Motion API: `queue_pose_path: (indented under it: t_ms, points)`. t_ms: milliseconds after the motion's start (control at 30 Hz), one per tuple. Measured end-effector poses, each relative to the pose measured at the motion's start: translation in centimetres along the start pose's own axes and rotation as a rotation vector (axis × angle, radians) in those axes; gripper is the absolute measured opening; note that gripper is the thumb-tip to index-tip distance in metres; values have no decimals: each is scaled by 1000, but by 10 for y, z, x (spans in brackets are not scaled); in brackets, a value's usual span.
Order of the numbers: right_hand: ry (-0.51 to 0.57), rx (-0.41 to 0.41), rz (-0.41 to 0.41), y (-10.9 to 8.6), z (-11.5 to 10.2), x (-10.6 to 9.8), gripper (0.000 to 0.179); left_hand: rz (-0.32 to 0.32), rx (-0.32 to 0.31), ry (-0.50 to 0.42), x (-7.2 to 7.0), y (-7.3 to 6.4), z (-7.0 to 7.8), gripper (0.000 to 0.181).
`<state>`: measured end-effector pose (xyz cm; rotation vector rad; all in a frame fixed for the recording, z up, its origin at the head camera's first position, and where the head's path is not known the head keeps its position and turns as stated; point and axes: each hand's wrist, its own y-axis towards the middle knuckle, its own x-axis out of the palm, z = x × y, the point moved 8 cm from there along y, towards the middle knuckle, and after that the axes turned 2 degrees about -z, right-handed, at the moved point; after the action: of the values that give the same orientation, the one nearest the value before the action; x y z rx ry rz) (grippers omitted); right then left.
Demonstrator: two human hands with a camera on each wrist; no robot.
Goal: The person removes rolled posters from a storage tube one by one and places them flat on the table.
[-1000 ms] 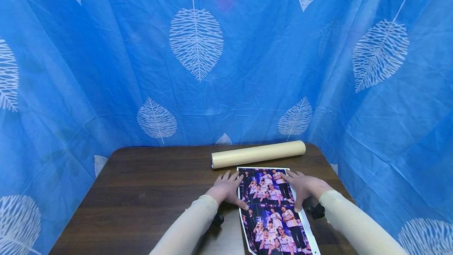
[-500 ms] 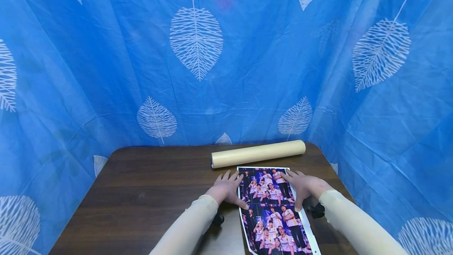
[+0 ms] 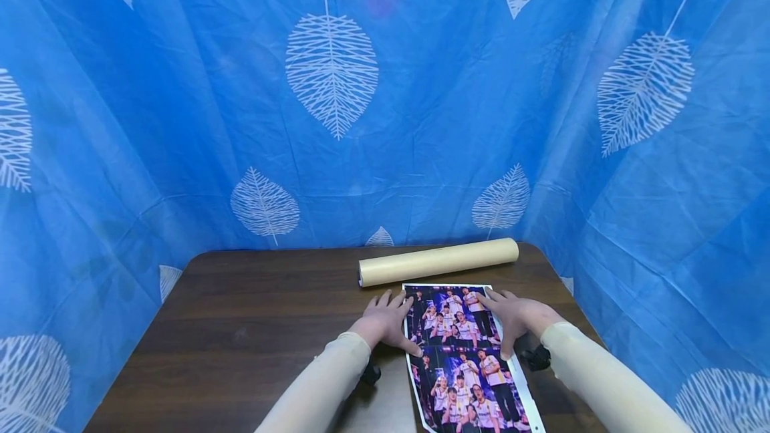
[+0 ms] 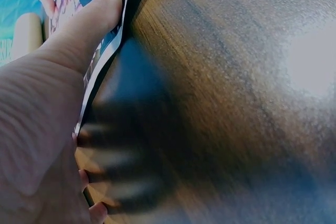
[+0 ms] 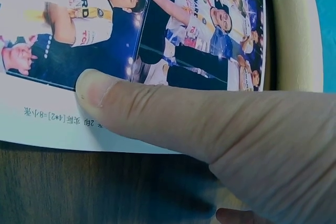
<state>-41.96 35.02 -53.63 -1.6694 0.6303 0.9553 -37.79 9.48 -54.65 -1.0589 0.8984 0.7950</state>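
Observation:
A printed sheet (image 3: 466, 386) lies on the table, showing two group photos one above the other inside a white border. My left hand (image 3: 385, 323) spreads its fingers along the sheet's left edge, its thumb laid on the print. In the left wrist view, that edge of the sheet (image 4: 102, 59) curves slightly upward off the wood. My right hand (image 3: 522, 318) rests at the right edge with straight fingers. The right wrist view shows its thumb (image 5: 152, 106) flat across the white margin and the picture, beside a line of small printed text (image 5: 63, 117).
A pale yellow roll (image 3: 439, 262) lies at a slight slant just beyond the sheet's far edge. The dark wooden table (image 3: 259, 346) ends against a blue curtain (image 3: 409, 119) with white leaf prints, which surrounds it at the back and sides.

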Motion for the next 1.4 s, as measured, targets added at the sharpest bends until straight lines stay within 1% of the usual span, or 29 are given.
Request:
queue_pose_path:
  t_ms: [100,200,267,333,400,467,533,633,700,733,800,933,1000,1067,1167,1300,1400]
  points:
    - [-7,-5,-3,1,-1,-1,132,3,9,-2,-1,0,-1,117]
    - [-6,-15,0,2,-3,-2,132,27,18,11,-2,-1,-2,116]
    - [10,-23,1,3,-5,-2,132,43,25,58,-1,-2,-1,114]
    - [23,-21,2,3,-5,-1,132,69,48,131,0,-4,3,109]
    - [30,-16,3,5,-5,1,133,111,92,229,0,-7,10,100]
    - [26,-11,4,6,-5,3,133,156,159,327,2,-13,20,86]
    - [18,-11,6,7,-5,4,133,209,237,400,4,-22,29,69]
    - [14,-15,10,8,-7,5,133,261,347,444,8,-37,39,47]
    - [12,-20,12,8,-8,5,133,276,398,448,13,-48,43,44]
    - [11,-20,13,8,-8,5,133,278,414,451,14,-53,44,48]
    - [9,-20,15,7,-8,5,133,250,424,456,20,-63,47,65]
    - [2,-18,21,6,-8,3,133,171,363,508,31,-78,48,113]
    - [-3,-16,26,7,-6,3,134,139,325,538,36,-81,47,128]
    - [-21,-25,32,8,-5,2,133,122,298,555,39,-81,46,134]
    - [-83,-54,62,4,-8,1,128,107,280,557,42,-78,46,137]
    - [-134,-92,98,-12,-22,2,111,96,277,552,44,-77,48,137]
    - [-124,-112,81,-24,-34,10,105,83,272,546,44,-77,50,136]
